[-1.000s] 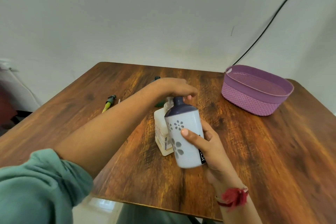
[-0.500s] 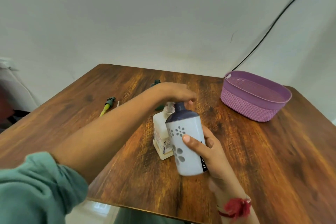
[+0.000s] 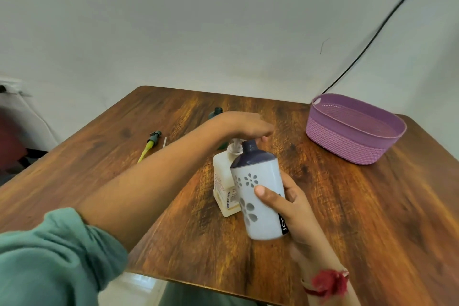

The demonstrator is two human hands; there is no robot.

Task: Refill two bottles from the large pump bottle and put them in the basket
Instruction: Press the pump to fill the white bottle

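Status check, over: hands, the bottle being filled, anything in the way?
Hands: left hand flat over head of pump bottle; right hand grips white bottle, neck tilted at the nozzle. No bottle seen in basket. Behind left hand: green bottle, mostly hidden.

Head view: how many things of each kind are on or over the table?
Bottles: 3, the pump bottle, the white flowered bottle, and a dark green bottle mostly hidden
Baskets: 1, the purple basket
Spray heads: 1, a loose spray head
Sticks: 1, a thin white stick
Total: 6
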